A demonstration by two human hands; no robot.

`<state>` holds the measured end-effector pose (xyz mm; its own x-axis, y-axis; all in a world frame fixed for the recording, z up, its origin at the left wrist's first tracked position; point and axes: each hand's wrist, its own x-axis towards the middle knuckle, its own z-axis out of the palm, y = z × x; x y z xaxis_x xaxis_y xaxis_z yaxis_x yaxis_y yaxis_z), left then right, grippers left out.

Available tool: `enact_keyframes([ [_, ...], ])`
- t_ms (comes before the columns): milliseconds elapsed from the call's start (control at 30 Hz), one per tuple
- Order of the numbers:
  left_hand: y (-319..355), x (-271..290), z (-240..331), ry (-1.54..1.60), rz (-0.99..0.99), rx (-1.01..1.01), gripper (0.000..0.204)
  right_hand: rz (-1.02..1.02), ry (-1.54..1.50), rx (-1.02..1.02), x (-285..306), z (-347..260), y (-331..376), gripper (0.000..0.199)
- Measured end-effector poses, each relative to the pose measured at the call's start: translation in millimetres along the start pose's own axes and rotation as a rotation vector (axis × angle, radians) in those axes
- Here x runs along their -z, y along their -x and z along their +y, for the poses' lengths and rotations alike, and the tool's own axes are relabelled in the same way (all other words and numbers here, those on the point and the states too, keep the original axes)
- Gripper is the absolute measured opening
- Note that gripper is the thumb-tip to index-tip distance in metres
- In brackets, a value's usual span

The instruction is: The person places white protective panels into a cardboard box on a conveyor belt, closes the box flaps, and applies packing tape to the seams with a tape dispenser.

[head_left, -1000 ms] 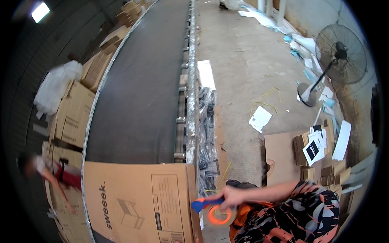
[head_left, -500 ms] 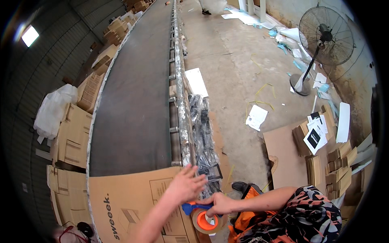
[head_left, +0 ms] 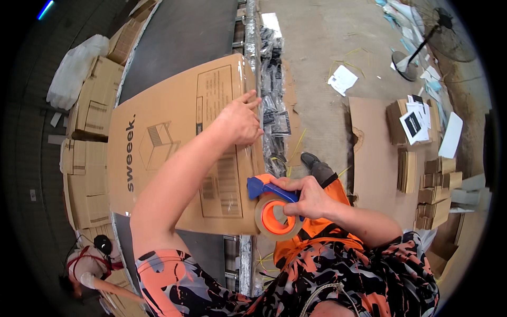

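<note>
A large brown cardboard box (head_left: 179,100) with black print and a line drawing lies flat across the conveyor belt (head_left: 179,37). My left hand (head_left: 240,121) rests on the top of the box near its right edge, fingers apart and reaching to that edge. In my right hand (head_left: 311,198) is a blue and orange tape dispenser (head_left: 274,190), gripped by its handle. It carries a wide roll of tape around an orange hub. The dispenser's blue head is right beside the near right corner of the box. A shiny strip like clear tape shows at the box's far right corner.
Crumpled plastic wrap (head_left: 272,95) lies along the conveyor's metal rail (head_left: 245,259). Flattened cartons (head_left: 425,195) are stacked at the right, below a standing fan (head_left: 406,66). Across the belt, another person (head_left: 92,264) stands by more cartons (head_left: 87,179).
The view has tipped down towards me. My left hand has moved from above the box's far right corner onto its right edge. The right hand still holds the tape dispenser, now turned differently.
</note>
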<state>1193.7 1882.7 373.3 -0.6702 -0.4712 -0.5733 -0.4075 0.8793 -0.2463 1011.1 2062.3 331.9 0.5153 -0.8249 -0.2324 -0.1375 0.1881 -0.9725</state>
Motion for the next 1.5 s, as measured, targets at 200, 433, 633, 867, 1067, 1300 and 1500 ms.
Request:
enact_keyframes([
  [200, 41, 0, 79, -0.003, -0.111, -0.117, 0.048, 0.051, -0.04, -0.047, -50, 20, 75, 0.066],
  [433, 55, -6, 96, -0.105, -0.165, -0.067, 0.047, -0.144, 0.006, -0.114, -113, 58, 146, 0.066],
  [633, 111, -12, 162, 0.013, -0.11, -0.233, 0.044, -0.131, 0.094, 0.032, -140, 45, 103, 0.064],
  [867, 103, -24, 157, 0.053, 0.133, -0.229, 0.067, -0.02, 0.558, 0.266, -214, 58, 8, 0.049],
  [1067, 138, -58, 169, 0.131, 0.208, 0.104, 0.102, -0.157, -0.243, -0.344, -96, 114, 75, 0.059],
  [1300, 114, -68, 160, 0.421, 0.517, 0.053, 0.1, -0.046, -0.214, -0.153, -5, 61, 1, 0.064],
  [1500, 124, -65, 158, 0.274, 0.375, 0.052, 0.076, -0.001, -0.086, 0.142, -114, 131, 64, 0.068],
])
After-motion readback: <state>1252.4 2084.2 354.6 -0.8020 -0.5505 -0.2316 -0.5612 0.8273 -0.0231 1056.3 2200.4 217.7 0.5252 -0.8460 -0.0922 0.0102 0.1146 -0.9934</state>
